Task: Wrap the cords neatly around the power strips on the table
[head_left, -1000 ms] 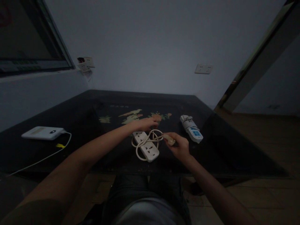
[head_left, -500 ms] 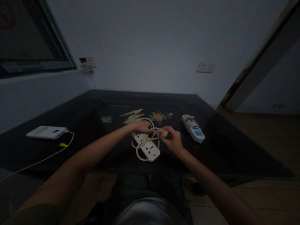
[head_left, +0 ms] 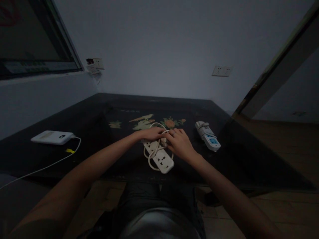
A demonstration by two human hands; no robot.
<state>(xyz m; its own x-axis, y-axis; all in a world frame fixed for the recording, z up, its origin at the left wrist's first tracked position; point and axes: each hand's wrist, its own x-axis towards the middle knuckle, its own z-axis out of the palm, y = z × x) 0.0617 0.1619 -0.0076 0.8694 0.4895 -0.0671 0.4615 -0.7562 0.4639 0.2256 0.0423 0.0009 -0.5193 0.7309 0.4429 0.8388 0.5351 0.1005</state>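
Observation:
A white power strip (head_left: 163,161) lies slantwise on the dark table, its sockets facing up. Its white cord (head_left: 152,158) loops loosely over and around it. My left hand (head_left: 153,133) is closed on the cord at the strip's far end. Right beside it, my right hand (head_left: 181,143) has its fingers bent over the cord, the fingertips close to the left ones. The cord's plug (head_left: 163,142) shows partly below the right fingers, above the strip. Just what lies between the fingertips is partly hidden.
On the right lies a second power strip (head_left: 208,136) with its grey cord wound round it. A white power bank (head_left: 51,137) with a cable (head_left: 53,166) lies left, near a yellow tag (head_left: 70,151). Wall sockets (head_left: 221,71) sit above the table (head_left: 239,159).
My right hand has moved left and over the cord, up against my left hand. The plug, held out to the right before, is now lower and left, above the strip.

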